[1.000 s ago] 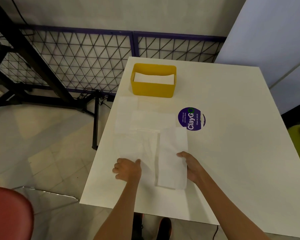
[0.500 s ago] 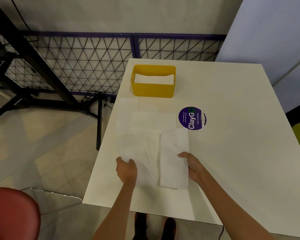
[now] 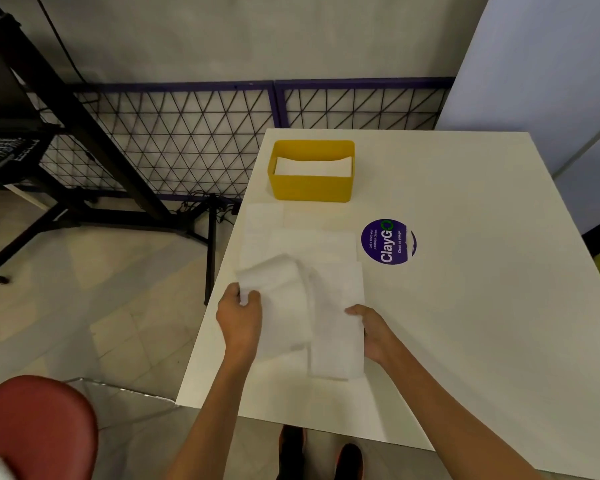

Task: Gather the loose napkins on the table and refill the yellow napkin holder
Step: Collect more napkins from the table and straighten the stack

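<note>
You have a round purple ClayGo sticker (image 3: pixel 388 241) ahead, right of centre. A purple-framed wire mesh fence (image 3: pixel 187 140) runs along the wall, with a black metal stand (image 3: pixel 84 133) at its left. A red chair seat (image 3: pixel 39 427) sits lower left on the tiled floor (image 3: pixel 84 289)

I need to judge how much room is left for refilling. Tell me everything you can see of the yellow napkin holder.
The yellow napkin holder is a rectangular, open-topped, seemingly plastic box with rounded corners. It stands upright near the far left corner of the white table. A stack of white napkins lies inside, its top below the rim. Neither the left hand nor the right hand touches it; both grip loose white napkins nearer the person.
</note>
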Demonstrator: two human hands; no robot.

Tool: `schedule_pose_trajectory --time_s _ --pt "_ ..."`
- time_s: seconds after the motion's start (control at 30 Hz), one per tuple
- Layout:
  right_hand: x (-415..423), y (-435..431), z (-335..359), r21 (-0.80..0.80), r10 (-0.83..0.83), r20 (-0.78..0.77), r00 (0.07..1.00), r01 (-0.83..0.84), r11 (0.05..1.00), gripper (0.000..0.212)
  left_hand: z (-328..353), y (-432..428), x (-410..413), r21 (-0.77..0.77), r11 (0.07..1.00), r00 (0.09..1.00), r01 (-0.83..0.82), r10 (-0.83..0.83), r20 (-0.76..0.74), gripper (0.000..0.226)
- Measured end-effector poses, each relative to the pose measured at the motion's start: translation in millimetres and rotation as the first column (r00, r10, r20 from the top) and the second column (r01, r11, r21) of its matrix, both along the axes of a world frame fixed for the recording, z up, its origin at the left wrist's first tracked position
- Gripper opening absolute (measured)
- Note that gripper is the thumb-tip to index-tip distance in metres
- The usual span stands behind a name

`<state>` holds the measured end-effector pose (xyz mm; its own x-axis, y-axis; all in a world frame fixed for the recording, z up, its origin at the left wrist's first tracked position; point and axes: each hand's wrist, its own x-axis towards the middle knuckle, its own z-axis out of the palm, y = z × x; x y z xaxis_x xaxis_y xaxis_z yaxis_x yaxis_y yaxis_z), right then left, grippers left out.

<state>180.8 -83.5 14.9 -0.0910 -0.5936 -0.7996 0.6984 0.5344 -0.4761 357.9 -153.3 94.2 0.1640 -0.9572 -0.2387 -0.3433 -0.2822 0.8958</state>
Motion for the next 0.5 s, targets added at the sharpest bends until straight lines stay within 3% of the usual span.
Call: schedule_pose_trajectory --time_s 0.2,0.5 --pt "4.3 -1.6 7.7 -0.073 -0.056 0.068 0.996 0.061 0.995 0.02 15.1 3.1 -28.5 -0.012 0.986 0.967 0.167 -0.166 -0.194 0.013" --pt "-8.5 0.5 15.2 -0.163 -0.217 0.144 0.965 0.24 0.957 0.045 -27.0 27.9 -53.0 0.114 0.972 0.977 0.206 -0.21 0.023 0.02"
